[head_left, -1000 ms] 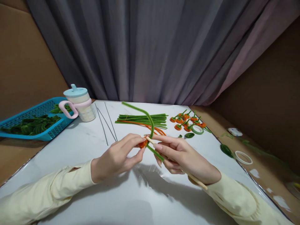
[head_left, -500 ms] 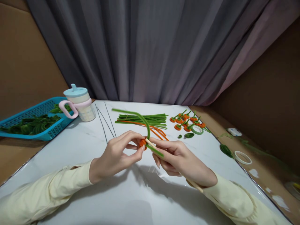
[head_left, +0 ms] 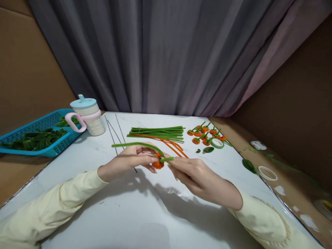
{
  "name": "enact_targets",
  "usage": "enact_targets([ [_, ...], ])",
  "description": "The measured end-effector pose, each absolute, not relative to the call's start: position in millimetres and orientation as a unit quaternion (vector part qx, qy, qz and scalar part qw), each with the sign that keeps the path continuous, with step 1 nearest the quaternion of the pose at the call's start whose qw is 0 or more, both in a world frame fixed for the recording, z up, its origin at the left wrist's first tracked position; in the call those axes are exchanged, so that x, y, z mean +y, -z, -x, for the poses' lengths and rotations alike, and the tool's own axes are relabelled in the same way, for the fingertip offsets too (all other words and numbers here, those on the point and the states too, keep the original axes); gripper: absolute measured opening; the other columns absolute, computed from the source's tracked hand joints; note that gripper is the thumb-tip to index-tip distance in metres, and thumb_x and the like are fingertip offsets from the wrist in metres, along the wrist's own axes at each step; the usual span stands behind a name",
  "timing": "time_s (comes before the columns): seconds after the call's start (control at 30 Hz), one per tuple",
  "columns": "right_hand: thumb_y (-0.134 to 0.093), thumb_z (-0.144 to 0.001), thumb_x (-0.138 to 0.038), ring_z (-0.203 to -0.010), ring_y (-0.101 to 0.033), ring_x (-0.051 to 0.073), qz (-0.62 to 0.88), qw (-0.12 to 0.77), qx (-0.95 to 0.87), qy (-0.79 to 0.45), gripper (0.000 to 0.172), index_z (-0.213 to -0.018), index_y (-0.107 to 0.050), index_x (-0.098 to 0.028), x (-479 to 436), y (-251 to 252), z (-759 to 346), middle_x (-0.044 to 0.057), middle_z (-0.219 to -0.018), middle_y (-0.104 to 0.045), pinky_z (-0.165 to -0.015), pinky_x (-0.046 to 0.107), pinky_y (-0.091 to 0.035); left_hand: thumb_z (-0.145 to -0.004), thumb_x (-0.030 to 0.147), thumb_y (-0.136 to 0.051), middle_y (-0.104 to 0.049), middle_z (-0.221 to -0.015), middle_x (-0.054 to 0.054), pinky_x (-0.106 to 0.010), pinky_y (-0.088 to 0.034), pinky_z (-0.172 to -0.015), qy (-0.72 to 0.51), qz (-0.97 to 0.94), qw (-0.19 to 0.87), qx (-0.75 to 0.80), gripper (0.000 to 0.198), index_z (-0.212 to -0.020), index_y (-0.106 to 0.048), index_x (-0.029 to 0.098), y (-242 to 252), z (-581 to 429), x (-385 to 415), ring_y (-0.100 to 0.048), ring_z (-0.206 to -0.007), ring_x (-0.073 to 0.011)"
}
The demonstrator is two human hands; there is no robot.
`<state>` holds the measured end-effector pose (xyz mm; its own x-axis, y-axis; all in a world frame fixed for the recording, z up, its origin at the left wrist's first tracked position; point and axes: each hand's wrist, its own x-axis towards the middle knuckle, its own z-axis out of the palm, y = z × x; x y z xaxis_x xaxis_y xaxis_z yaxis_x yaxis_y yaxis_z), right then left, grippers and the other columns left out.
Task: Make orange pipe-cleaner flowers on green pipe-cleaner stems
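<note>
Between thumb and fingers, my left hand [head_left: 132, 159] pinches an orange fuzzy piece [head_left: 158, 162] over the white table. A green fuzzy stem [head_left: 137, 144] is bent around its top; one long end arches left over my left hand and a short end [head_left: 167, 159] points right. My right hand [head_left: 199, 176] is closed at the tip of the short end, fingers pressed together. A pale stick is mostly hidden at the orange piece. Behind my hands lie a bundle of green stems [head_left: 158, 132] and several orange stems [head_left: 174, 145].
Orange pieces with green stems [head_left: 206, 141], a green tape roll [head_left: 217, 143] and leaves [head_left: 208, 149] lie back right. Thin dark wires [head_left: 119, 126], a lidded cup [head_left: 94, 121] and a blue basket [head_left: 55, 150] are left. A white ring [head_left: 268, 174] lies right.
The orange piece has turned more into view, and the green stem's long end has swung down and left. The pale stick no longer sticks out below my right hand.
</note>
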<state>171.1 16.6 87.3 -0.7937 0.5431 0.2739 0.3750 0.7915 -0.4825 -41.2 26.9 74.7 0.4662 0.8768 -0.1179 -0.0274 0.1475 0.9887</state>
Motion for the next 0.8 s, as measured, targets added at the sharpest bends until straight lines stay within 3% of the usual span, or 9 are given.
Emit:
enact_targets([
  [0.1,-0.032,-0.091,-0.011,-0.053,-0.043,0.009,0.265,0.228,-0.906,-0.239,0.028,-0.106,-0.055,-0.014,15,-86,-169,-0.001,-0.065,-0.051,-0.054,0.020,-0.037,-0.077,0.020,-0.064,-0.065,-0.085,-0.004,-0.022,-0.053,-0.065,-0.368,-0.486,0.720,0.333,0.016,-0.092,-0.063,0.016,-61,39,33,-0.061,-0.073,-0.0111],
  [0.2,-0.031,-0.093,-0.016,-0.045,-0.042,0.006,0.301,0.242,-0.876,-0.291,0.033,-0.119,-0.050,-0.014,13,-83,-167,-0.003,-0.062,-0.050,-0.050,0.017,-0.037,-0.082,0.021,-0.058,-0.065,-0.097,-0.007,-0.028,-0.051,-0.081,-0.390,-0.454,0.740,0.307,0.013,-0.093,-0.065,0.018,-46,32,32,-0.061,-0.088,-0.0148],
  [0.37,-0.034,-0.094,-0.023,-0.041,-0.044,0.004,0.350,0.248,-0.829,-0.360,0.033,-0.119,-0.053,-0.015,12,-82,-166,-0.005,-0.058,-0.049,-0.047,0.016,-0.037,-0.090,0.033,-0.048,-0.058,-0.116,-0.009,-0.036,-0.049,-0.089,-0.383,-0.462,0.758,0.255,0.025,-0.106,-0.062,0.020,-43,21,22,-0.055,-0.108,-0.0212],
  [0.5,-0.036,-0.093,-0.024,-0.039,-0.041,0.004,0.358,0.247,-0.817,-0.378,0.034,-0.121,-0.052,-0.015,12,-83,-166,-0.005,-0.058,-0.050,-0.045,0.015,-0.036,-0.089,0.027,-0.052,-0.060,-0.116,-0.007,-0.029,-0.051,-0.084,-0.405,-0.492,0.721,0.273,0.027,-0.114,-0.060,0.023,-51,22,20,-0.058,-0.101,-0.0170],
  [0.63,-0.037,-0.091,-0.020,-0.042,-0.039,0.005,0.357,0.242,-0.839,-0.333,0.032,-0.116,-0.057,-0.014,13,-82,-166,-0.005,-0.057,-0.048,-0.047,0.016,-0.033,-0.086,0.026,-0.056,-0.066,-0.101,-0.007,-0.028,-0.051,-0.083,-0.414,-0.504,0.693,0.307,0.021,-0.100,-0.068,0.016,-54,25,22,-0.062,-0.086,-0.0140],
  [0.8,-0.036,-0.089,-0.012,-0.049,-0.037,0.008,0.313,0.238,-0.889,-0.234,0.029,-0.105,-0.060,-0.012,14,-79,-166,-0.003,-0.058,-0.047,-0.051,0.018,-0.032,-0.079,0.022,-0.062,-0.069,-0.087,-0.007,-0.028,-0.051,-0.082,-0.383,-0.445,0.746,0.314,0.016,-0.090,-0.070,0.013,-52,29,28,-0.064,-0.076,-0.0133],
])
